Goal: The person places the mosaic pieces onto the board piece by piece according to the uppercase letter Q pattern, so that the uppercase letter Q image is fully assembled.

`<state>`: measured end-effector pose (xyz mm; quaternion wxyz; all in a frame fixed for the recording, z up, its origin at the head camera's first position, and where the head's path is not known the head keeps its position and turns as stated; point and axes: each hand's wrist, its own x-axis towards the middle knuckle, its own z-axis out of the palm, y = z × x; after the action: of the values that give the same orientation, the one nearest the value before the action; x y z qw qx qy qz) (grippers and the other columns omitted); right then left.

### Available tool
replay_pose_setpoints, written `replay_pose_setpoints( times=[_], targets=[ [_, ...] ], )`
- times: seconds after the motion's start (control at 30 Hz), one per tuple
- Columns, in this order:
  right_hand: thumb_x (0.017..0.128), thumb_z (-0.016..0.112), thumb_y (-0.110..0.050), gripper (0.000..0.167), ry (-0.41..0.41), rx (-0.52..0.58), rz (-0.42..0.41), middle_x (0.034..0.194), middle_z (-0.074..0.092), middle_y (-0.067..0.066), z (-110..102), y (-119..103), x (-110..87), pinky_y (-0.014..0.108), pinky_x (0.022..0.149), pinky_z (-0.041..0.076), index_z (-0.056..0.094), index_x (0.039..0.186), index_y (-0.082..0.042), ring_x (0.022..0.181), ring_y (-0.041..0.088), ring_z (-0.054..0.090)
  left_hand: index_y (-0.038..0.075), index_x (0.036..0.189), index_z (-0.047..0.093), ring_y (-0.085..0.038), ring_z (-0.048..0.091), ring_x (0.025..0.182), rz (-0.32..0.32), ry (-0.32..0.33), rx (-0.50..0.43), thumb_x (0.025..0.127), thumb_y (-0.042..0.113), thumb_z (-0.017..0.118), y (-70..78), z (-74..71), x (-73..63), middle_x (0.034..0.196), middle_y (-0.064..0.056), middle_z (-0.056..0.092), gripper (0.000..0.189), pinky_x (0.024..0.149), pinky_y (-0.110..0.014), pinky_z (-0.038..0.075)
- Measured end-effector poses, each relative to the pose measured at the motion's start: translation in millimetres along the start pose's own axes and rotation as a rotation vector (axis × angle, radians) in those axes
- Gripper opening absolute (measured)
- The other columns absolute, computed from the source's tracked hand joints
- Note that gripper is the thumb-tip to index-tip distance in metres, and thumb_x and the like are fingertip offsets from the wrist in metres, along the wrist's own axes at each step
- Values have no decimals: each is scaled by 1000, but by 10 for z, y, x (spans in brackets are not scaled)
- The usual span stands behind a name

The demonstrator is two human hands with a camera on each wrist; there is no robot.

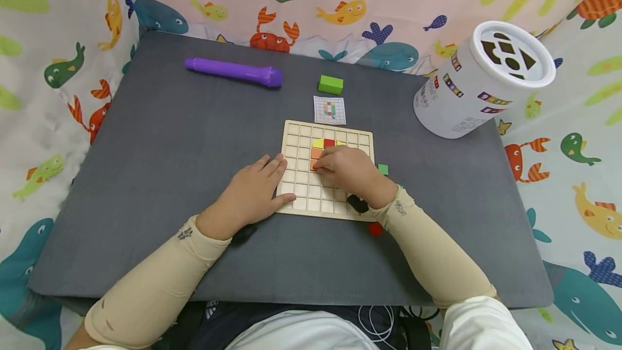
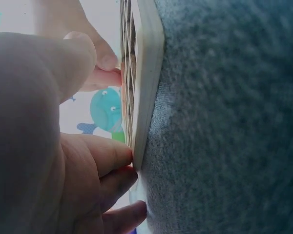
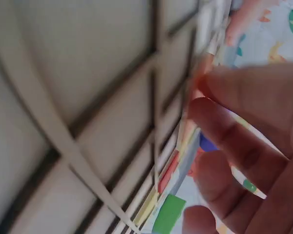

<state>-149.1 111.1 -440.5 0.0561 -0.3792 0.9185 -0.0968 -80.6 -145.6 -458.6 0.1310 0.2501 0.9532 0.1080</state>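
A wooden grid board (image 1: pixel 301 190) lies on the grey table in the head view. My left hand (image 1: pixel 252 190) is spread flat along its left edge, fingertips and thumb touching the rim. Over the board's middle, my right hand (image 1: pixel 352 173) pinches an orange tile (image 1: pixel 313 165) between thumb and forefinger, down at the grid. Just above it sits another orange tile (image 1: pixel 316 153). A yellow tile (image 1: pixel 318 143), a red tile (image 1: pixel 329 143) and a second yellow piece (image 1: pixel 340 143) form the row beyond. My right hand hides part of the grid.
A printed pattern card (image 1: pixel 329 110) and a green block (image 1: pixel 331 85) are behind the board. Right of it lie a green tile (image 1: pixel 383 169) and a red tile (image 1: pixel 376 229). A purple microphone-shaped tube (image 1: pixel 233 71) is back left; a white lidded canister (image 1: pixel 466 96) stands right.
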Motion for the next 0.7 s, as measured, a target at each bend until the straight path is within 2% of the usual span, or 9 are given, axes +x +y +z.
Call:
replay_pose_setpoints(
  times=[0.07, 0.17, 0.37, 0.47, 0.6, 0.7],
  targets=[
    [101, 76, -15, 16, 1, 21, 27, 115, 77, 2, -48, 20, -85, 41, 86, 61, 86, 112, -16, 105, 20, 72, 2, 168, 31, -40, 30, 157, 4, -2, 9, 108, 64, 50, 20, -13, 4, 174, -15, 27, 88, 123, -55, 33],
    [103, 70, -18, 21, 3, 62, 118, 120, 76, 2, -137, 87, -257, 43, 87, 60, 85, 118, -17, 110, 20, 70, 2, 168, 30, -41, 29, 157, 6, -5, 13, 109, 63, 49, 19, -4, 16, 174, -16, 26, 87, 124, -55, 32],
    [106, 66, -21, 25, 52, 148, 348, 118, 74, 2, -333, 343, -794, 40, 68, 53, 82, 124, -15, 85, 19, 63, -1, 167, 31, -43, 30, 156, 25, 0, 12, 109, 60, 51, 23, 21, 36, 173, -18, 28, 86, 123, -56, 32],
    [107, 65, -21, 26, 71, 152, 437, 118, 73, 2, -440, 467, -1065, 39, 64, 49, 81, 125, -14, 82, 19, 59, -2, 166, 31, -44, 29, 156, 24, 0, 6, 109, 59, 51, 33, 20, 32, 173, -19, 27, 85, 123, -58, 32],
    [106, 66, -22, 28, 51, 120, 530, 125, 72, 5, -548, 600, -1349, 44, 73, 54, 80, 129, -14, 93, 24, 64, -2, 167, 30, -44, 27, 157, 17, -1, -11, 109, 58, 51, 66, 10, 22, 173, -20, 26, 86, 122, -61, 32],
    [104, 68, -22, 32, -4, 95, 571, 133, 70, 9, -574, 666, -1505, 52, 84, 57, 77, 132, -12, 108, 29, 67, -2, 167, 30, -44, 27, 157, 22, 1, -19, 109, 59, 51, 121, -19, 11, 173, -20, 26, 86, 122, -61, 32]
  ],
)
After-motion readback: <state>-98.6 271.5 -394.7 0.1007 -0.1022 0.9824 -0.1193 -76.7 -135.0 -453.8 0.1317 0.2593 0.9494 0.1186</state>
